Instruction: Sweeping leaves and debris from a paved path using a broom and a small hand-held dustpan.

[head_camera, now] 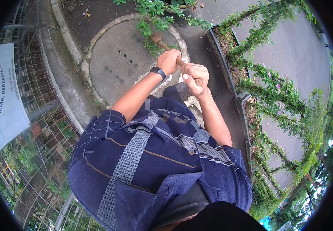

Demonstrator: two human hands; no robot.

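A broom with a wooden handle point(179, 61) slants across the space in front of me. Its bound, brown bristle head point(156, 37) is farthest from me, among trailing green leaves over a round concrete slab point(111, 57). My left hand point(169, 61), with a dark watch point(158, 72) on the wrist, is wrapped around the middle of the handle. Closer to the handle's rounded butt end, my right hand point(196, 78) grips it, thumb on the near side. Whether the bristles touch the slab is hard to tell.
A leafy potted plant point(180, 3) trails vines over the slab's far edge. On the right runs a metal-edged planter point(224, 60) with flowering vines on a trellis. A wire mesh fence point(39, 101) carrying a banner with writing point(6, 98) stands left, beside a concrete curb point(65, 31).
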